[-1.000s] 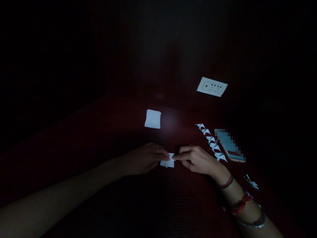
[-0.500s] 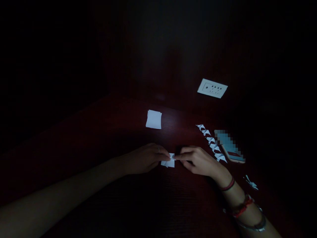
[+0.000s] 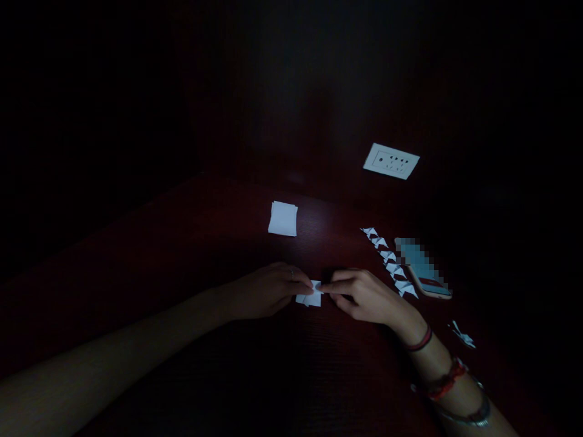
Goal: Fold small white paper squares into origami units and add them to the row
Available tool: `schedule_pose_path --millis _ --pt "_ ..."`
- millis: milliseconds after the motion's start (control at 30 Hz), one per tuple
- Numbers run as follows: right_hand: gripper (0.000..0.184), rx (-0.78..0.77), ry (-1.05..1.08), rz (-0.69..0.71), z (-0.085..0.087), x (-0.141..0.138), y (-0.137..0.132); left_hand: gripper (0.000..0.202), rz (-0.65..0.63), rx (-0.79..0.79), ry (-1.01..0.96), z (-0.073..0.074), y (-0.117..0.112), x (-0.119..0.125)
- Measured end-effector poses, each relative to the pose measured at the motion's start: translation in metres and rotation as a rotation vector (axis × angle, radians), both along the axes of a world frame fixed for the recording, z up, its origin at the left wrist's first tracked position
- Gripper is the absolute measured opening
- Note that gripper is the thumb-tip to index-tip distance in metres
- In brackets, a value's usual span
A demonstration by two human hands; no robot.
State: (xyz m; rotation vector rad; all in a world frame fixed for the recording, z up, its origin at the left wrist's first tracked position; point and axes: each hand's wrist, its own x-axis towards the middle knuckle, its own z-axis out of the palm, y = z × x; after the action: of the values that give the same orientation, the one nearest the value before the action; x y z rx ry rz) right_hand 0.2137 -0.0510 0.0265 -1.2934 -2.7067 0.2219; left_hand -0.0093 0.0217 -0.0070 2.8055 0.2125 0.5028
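Note:
A small piece of white paper [image 3: 313, 300], partly folded, lies on the dark red tabletop between my hands. My left hand [image 3: 273, 290] comes in from the left, its closed fingers pressing on the paper's upper left part; a ring shows on one finger. From the right, my right hand [image 3: 359, 294] reaches the paper's right edge with its index finger, the other fingers curled beneath. Fingertips of both hands cover part of the folds. Beyond them lies a stack of white square paper sheets [image 3: 283, 218].
Several folded white paper pieces [image 3: 390, 265] form a slanting row right of my right hand. A phone [image 3: 423, 270] lies alongside them. Small white paper scraps [image 3: 463, 335] lie nearer, beside my right forearm. A wall socket [image 3: 391, 161] is at the back. The surroundings are very dark.

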Motion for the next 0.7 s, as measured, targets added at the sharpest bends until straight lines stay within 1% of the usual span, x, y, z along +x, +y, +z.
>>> schedule_pose_path --millis 133,267,400,700 --pt "0.033 -0.024 -0.021 0.034 0.0002 -0.0018 -0.0002 0.042 -0.006 -0.001 -0.007 0.0003 0.0003 0.0" --pt "0.03 -0.024 -0.016 0.028 0.0019 -0.0013 -0.0001 0.042 -0.006 -0.002 -0.014 -0.0007 0.0009 -0.0004" --pt "0.035 0.016 0.009 -0.004 0.001 -0.0005 0.0009 0.042 -0.009 -0.017 -0.017 0.0001 0.0 0.0001" --pt "0.039 0.033 -0.022 0.026 -0.0058 -0.0006 0.0037 0.046 -0.003 -0.036 -0.001 0.0015 -0.0016 0.0016"
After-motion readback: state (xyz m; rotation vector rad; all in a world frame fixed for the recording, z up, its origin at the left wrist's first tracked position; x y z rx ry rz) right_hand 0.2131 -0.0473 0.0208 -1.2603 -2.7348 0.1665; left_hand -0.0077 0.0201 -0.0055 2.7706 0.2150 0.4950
